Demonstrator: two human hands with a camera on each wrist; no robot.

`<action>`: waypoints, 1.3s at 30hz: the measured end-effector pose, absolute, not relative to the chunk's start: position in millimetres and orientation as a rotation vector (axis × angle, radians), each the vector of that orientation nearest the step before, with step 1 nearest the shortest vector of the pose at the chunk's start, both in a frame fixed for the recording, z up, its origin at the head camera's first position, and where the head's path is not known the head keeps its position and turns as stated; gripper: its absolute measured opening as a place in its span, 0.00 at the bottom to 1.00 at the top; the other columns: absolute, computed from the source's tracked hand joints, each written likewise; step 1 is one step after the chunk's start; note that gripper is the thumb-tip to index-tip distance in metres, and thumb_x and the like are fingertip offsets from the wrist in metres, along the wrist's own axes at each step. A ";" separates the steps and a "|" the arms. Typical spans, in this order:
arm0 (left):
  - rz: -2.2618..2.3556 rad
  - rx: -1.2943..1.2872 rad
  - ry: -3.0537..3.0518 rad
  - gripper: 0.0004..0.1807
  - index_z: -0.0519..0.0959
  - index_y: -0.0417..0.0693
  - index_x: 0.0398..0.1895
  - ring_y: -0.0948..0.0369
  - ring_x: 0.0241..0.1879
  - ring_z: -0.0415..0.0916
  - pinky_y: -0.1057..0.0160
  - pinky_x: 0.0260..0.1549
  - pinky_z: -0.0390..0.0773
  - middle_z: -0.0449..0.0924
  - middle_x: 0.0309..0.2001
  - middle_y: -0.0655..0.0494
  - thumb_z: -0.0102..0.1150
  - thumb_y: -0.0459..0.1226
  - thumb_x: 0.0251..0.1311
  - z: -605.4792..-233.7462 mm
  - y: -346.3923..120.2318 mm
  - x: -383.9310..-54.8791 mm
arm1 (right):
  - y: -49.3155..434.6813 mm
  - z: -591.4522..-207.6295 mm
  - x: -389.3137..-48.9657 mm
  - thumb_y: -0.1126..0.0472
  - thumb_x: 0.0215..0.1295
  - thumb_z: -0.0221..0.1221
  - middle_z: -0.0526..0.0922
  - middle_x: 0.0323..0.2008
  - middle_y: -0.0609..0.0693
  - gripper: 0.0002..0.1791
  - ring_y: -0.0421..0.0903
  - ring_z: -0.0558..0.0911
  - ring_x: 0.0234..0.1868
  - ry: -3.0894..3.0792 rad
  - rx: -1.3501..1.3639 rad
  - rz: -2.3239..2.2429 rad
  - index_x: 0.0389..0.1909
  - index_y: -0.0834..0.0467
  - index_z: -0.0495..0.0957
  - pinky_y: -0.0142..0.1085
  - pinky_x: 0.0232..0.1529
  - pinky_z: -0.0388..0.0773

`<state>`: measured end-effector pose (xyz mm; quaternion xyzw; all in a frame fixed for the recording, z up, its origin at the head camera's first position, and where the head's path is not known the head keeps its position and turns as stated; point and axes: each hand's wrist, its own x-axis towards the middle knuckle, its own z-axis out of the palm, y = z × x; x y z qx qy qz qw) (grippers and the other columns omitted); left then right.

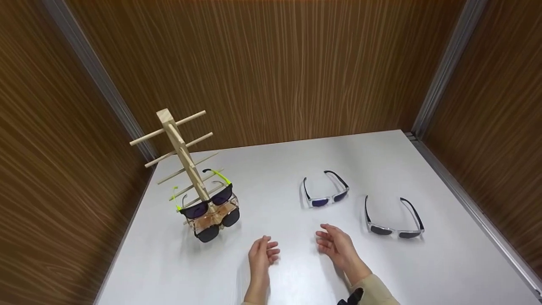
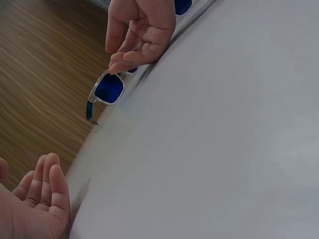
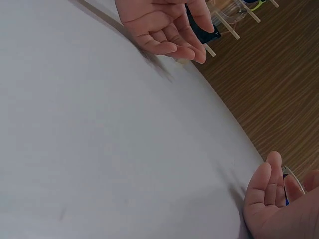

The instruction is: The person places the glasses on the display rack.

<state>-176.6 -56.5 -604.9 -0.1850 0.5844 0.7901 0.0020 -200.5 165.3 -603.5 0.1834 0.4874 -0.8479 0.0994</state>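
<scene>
My left hand (image 1: 260,258) hovers low over the white table, fingers loosely bent and holding nothing. To its left stands a wooden glasses rack (image 1: 180,148), tilted in this view, with several pairs on its lower pegs. The top pair there is black sunglasses with yellow-green temples (image 1: 196,210); below hang orange-tinted glasses (image 1: 204,221) and dark-lensed glasses (image 1: 208,233). My right hand (image 1: 340,250), relaxed and holding nothing, faces the left one. Clear-framed sunglasses with blue lenses (image 1: 320,202) lie beyond it, and clear-framed sunglasses with dark lenses (image 1: 381,230) lie to its right, both with temples unfolded.
Wood-grain panels (image 1: 271,72) enclose the white table (image 1: 275,178) at the back and both sides. Metal strips (image 1: 449,63) run along the corners. The rack's upper pegs (image 1: 194,116) stick out sideways.
</scene>
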 end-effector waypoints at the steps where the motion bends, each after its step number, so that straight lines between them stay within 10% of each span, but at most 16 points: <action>1: 2.482 -0.562 1.833 0.19 0.71 0.32 0.46 0.59 0.27 0.78 0.66 0.24 0.78 0.81 0.32 0.47 0.47 0.42 0.68 -604.9 -52.8 -177.3 | 167.6 -603.9 -199.8 0.59 0.72 0.45 0.80 0.34 0.53 0.18 0.43 0.79 0.26 1.439 0.545 -2.515 0.56 0.65 0.65 0.34 0.29 0.77; 32: 2.379 -0.332 1.865 0.20 0.72 0.31 0.45 0.58 0.26 0.79 0.65 0.23 0.78 0.81 0.32 0.46 0.48 0.43 0.67 -610.8 13.7 -207.2 | 220.4 -594.5 -200.5 0.59 0.72 0.45 0.80 0.40 0.54 0.24 0.43 0.81 0.31 1.678 0.653 -2.556 0.63 0.67 0.57 0.34 0.31 0.79; 39: 2.341 -0.338 1.831 0.21 0.72 0.34 0.46 0.58 0.27 0.79 0.64 0.24 0.79 0.81 0.36 0.45 0.50 0.45 0.65 -609.9 20.2 -217.0 | 222.7 -589.9 -208.8 0.58 0.72 0.46 0.68 0.57 0.65 0.28 0.43 0.81 0.32 1.729 0.651 -2.508 0.66 0.67 0.52 0.32 0.30 0.78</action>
